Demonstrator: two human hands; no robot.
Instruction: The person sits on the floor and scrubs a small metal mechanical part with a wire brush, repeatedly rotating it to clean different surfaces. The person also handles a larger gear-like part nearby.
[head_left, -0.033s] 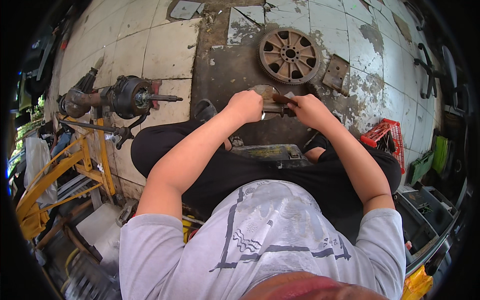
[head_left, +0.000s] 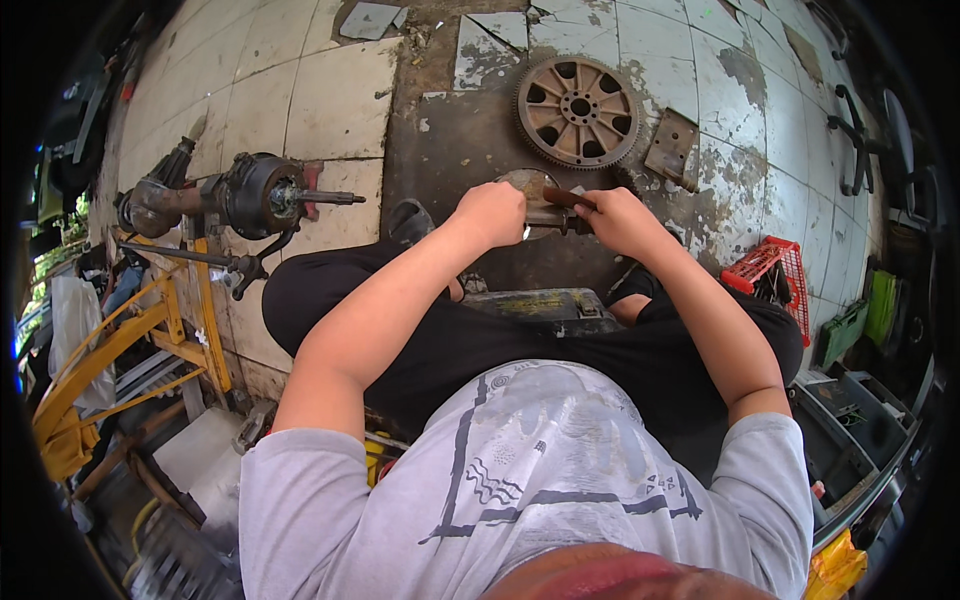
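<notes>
My left hand (head_left: 492,213) is curled over the near edge of a round metal plate (head_left: 527,186), the grip pressed together on it; my knuckles hide most of the plate, so only its far rim shows. My right hand (head_left: 618,222) is wrapped tight around a dark tool (head_left: 562,198) whose rusty brown end lies across the plate; the handle is buried in my fist and I cannot make out what kind of tool it is. Both sit over the stained floor (head_left: 460,130), just above my knees. Beyond them a rusty toothed wheel (head_left: 577,110) lies flat, with a small metal plate (head_left: 671,148) just beside it. An axle part (head_left: 240,195) lies well off to my left, a red crate (head_left: 768,268) to my right, half cut off by my leg.
</notes>
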